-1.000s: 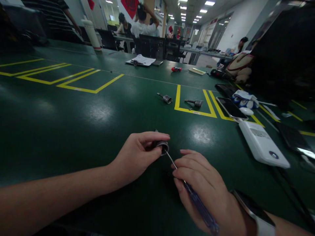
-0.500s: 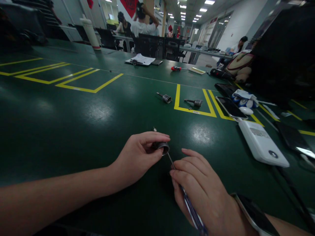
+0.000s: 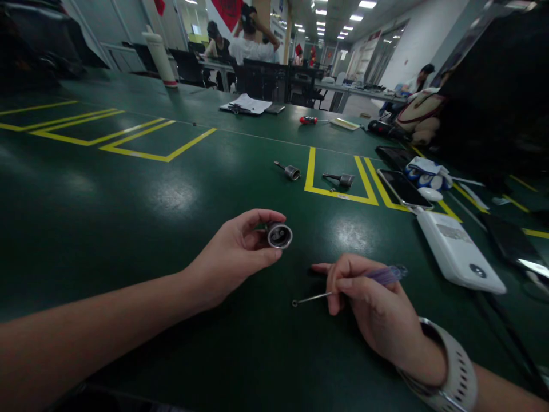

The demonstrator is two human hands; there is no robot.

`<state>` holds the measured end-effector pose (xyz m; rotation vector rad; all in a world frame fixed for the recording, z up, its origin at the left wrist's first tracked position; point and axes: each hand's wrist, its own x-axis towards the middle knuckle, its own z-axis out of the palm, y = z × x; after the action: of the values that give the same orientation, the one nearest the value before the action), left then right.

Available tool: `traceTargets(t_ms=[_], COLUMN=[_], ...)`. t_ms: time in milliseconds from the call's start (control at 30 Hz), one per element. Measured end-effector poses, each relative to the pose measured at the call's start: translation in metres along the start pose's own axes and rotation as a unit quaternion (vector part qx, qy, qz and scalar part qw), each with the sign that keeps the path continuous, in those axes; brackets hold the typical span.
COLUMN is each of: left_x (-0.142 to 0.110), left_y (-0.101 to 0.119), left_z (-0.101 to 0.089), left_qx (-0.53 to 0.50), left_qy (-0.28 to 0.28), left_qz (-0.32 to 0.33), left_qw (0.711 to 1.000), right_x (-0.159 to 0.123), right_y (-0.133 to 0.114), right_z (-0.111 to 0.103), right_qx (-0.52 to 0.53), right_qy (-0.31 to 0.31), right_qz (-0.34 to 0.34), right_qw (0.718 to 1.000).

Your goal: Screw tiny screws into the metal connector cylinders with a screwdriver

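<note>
My left hand (image 3: 234, 252) is closed on a metal hole saw (image 3: 281, 236), gripping its cup between thumb and fingers. The open mouth of the cup faces me, and parts show inside it. Lower and to the right, my right hand (image 3: 369, 303) pinches a screwdriver (image 3: 315, 297) with a clear purple handle. Its thin shaft points left, apart from the hole saw. A small round metal piece (image 3: 294, 303) sits at the shaft's tip; whether it is a screw or a nut I cannot tell.
Farther off lie a second hole saw (image 3: 292, 171) and a third hole saw (image 3: 346, 180), the latter inside yellow tape (image 3: 334, 196). To the right are a white power bank (image 3: 458, 252), a phone (image 3: 403, 189) and gloves (image 3: 426, 171). A red screwdriver (image 3: 307, 120) lies at the back.
The screwdriver has come out of the hole saw's cup and swung from pointing away to pointing left. My left hand has raised the hole saw slightly and turned its mouth toward me.
</note>
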<state>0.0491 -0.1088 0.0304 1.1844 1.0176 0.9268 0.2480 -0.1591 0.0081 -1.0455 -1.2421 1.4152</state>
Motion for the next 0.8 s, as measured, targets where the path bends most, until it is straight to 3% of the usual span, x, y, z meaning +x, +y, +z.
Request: traceTargets(t_ms=[167,300,367,467,567,800], left_x=[0.000,-0.003,-0.004,-0.005,-0.004,-0.001], left_y=[0.000,0.004,0.007,0.010,0.010,0.000], left_z=[-0.001,0.000,0.001,0.002,0.003,0.001], left_qx=[-0.038,-0.064,-0.097,-0.125,-0.102,-0.034], left_qy=[-0.002,-0.007,-0.012,-0.007,0.010,-0.004], left_qz=[0.018,0.009,0.003,-0.017,-0.032,0.014], left_qw=[0.999,0.998,0.995,0.992,0.994,0.999], right_x=[-0.002,-0.009,-0.013,-0.016,-0.015,-0.019], right_y=[-0.003,-0.010,-0.011,-0.010,-0.006,-0.010], right_z=[0.003,0.007,0.009,0.010,0.010,0.016], right_qx=[-0.060,-0.183,-0.264,-0.378,-0.441,-0.396], right_qy=[-0.009,-0.020,-0.038,-0.091,-0.114,-0.014], right_qz=[-0.007,-0.045,-0.114,-0.228,-0.267,-0.376], right_qw=[0.998,0.982,0.957,0.893,0.849,0.838])
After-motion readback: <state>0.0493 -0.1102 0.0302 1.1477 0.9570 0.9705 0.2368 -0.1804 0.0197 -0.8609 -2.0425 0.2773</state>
